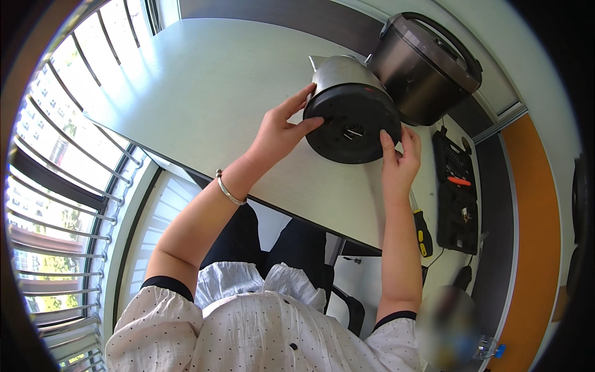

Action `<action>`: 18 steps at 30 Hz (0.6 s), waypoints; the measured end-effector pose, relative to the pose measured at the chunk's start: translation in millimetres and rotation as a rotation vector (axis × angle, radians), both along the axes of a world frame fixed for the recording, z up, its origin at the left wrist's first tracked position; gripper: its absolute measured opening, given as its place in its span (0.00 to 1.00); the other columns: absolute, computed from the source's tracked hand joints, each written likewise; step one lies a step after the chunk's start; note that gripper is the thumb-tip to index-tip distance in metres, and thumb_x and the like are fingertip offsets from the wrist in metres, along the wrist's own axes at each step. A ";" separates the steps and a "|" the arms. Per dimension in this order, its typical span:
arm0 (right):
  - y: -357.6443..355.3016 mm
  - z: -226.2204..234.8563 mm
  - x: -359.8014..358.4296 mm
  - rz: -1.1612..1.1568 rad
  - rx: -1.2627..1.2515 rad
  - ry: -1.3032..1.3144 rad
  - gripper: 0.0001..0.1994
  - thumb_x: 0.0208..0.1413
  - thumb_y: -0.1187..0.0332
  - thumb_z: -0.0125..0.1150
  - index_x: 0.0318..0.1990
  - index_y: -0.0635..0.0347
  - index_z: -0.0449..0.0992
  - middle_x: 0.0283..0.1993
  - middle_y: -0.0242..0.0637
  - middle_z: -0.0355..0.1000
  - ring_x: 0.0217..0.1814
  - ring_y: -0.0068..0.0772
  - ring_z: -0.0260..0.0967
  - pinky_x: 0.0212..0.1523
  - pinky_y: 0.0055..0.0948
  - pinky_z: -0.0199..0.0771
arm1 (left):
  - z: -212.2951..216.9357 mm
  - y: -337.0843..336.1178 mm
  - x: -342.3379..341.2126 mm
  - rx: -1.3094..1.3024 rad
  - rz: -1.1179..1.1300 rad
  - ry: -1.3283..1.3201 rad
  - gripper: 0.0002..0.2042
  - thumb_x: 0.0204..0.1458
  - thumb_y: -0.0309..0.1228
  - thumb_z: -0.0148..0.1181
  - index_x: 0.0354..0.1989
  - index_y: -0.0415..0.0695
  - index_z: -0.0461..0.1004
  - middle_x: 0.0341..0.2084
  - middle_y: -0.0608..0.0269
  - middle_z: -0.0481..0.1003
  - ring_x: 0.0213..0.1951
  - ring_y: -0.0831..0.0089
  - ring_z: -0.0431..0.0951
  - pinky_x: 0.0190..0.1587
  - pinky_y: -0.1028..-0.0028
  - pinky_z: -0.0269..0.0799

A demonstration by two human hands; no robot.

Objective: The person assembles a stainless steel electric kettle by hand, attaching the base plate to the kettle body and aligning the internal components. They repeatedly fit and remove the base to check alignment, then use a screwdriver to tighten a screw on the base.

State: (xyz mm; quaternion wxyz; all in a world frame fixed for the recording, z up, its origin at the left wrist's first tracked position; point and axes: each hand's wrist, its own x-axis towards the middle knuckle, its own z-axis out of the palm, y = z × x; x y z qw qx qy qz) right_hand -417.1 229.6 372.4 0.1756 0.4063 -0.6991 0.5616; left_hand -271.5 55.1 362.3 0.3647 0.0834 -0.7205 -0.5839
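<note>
A metal kettle (344, 71) with a silver body is tipped on its side above the white table, its round black underside (350, 139) facing me. Vents and a small round socket-like part show at the middle of that underside. My left hand (282, 127) grips the left of the rim, with the thumb on the black base and the fingers along the metal body. On the right edge of the base, my right hand (400, 158) holds with its thumb in front and its fingers behind. Most of the kettle's far side is hidden.
A large dark-brown rice cooker (427, 68) stands right behind the kettle. Along the table's right side lie a black tool case (455, 211) with an orange-handled tool (458, 181), and a yellow-and-black screwdriver (423, 234). A barred window (56, 186) is at the left.
</note>
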 end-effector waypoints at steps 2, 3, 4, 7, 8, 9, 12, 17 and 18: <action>0.4 0.2 0.3 0.000 0.005 -0.004 0.16 0.54 0.66 0.63 0.47 0.65 0.74 0.44 0.38 0.65 0.41 0.28 0.68 0.34 0.22 0.75 | 0.5 -0.3 1.3 0.033 -0.018 0.007 0.28 0.53 0.24 0.59 0.64 0.43 0.59 0.54 0.61 0.70 0.57 0.72 0.67 0.56 0.72 0.66; 0.7 0.2 0.5 -0.001 0.008 -0.006 0.16 0.54 0.66 0.63 0.47 0.65 0.74 0.44 0.38 0.65 0.41 0.28 0.68 0.34 0.22 0.76 | 0.6 -0.6 1.8 0.052 -0.027 0.012 0.28 0.53 0.24 0.59 0.64 0.43 0.59 0.54 0.61 0.70 0.58 0.72 0.66 0.57 0.72 0.65; 0.9 -0.2 0.7 -0.007 0.008 -0.007 0.16 0.54 0.66 0.63 0.47 0.65 0.74 0.44 0.38 0.65 0.41 0.28 0.68 0.34 0.22 0.76 | 0.8 -0.6 2.2 0.071 -0.036 0.017 0.28 0.53 0.24 0.60 0.64 0.43 0.59 0.54 0.61 0.69 0.58 0.72 0.66 0.57 0.72 0.65; 1.0 -0.9 2.5 -0.022 0.010 -0.014 0.16 0.54 0.66 0.63 0.47 0.65 0.74 0.44 0.38 0.65 0.41 0.28 0.68 0.34 0.22 0.76 | 1.1 0.4 3.9 0.082 -0.036 0.020 0.28 0.53 0.24 0.60 0.64 0.43 0.60 0.55 0.61 0.69 0.58 0.72 0.66 0.57 0.72 0.65; 1.4 0.0 3.9 -0.026 0.013 -0.022 0.16 0.55 0.66 0.63 0.47 0.65 0.74 0.44 0.38 0.65 0.41 0.27 0.68 0.34 0.22 0.76 | 1.4 1.0 4.2 0.086 -0.031 0.017 0.28 0.53 0.24 0.60 0.64 0.43 0.60 0.55 0.62 0.69 0.58 0.71 0.66 0.57 0.72 0.65; 1.6 0.5 4.8 -0.030 0.015 -0.029 0.15 0.55 0.66 0.63 0.47 0.65 0.74 0.44 0.38 0.65 0.41 0.27 0.68 0.34 0.22 0.76 | 1.8 1.8 4.5 0.091 -0.025 0.013 0.28 0.53 0.24 0.60 0.64 0.43 0.60 0.56 0.62 0.69 0.58 0.71 0.66 0.57 0.72 0.64; 1.3 -2.5 1.8 -0.026 0.003 -0.029 0.15 0.55 0.66 0.62 0.47 0.65 0.74 0.44 0.38 0.65 0.41 0.27 0.68 0.33 0.21 0.75 | 3.3 4.0 5.0 0.070 -0.019 0.005 0.27 0.53 0.23 0.60 0.63 0.43 0.61 0.57 0.63 0.68 0.59 0.72 0.66 0.56 0.73 0.66; -0.9 -4.0 4.0 -0.054 0.024 -0.039 0.15 0.57 0.64 0.60 0.47 0.65 0.73 0.45 0.37 0.65 0.43 0.28 0.67 0.36 0.23 0.74 | 1.4 4.7 3.8 0.051 -0.005 0.036 0.27 0.52 0.23 0.60 0.62 0.47 0.64 0.55 0.62 0.70 0.51 0.76 0.70 0.48 0.77 0.71; -1.5 -4.2 5.1 -0.068 0.029 -0.035 0.15 0.57 0.64 0.59 0.47 0.65 0.72 0.45 0.37 0.65 0.43 0.29 0.67 0.37 0.24 0.73 | 2.5 5.9 3.9 0.025 0.031 0.030 0.26 0.51 0.24 0.61 0.61 0.48 0.65 0.53 0.60 0.72 0.44 0.76 0.74 0.45 0.77 0.72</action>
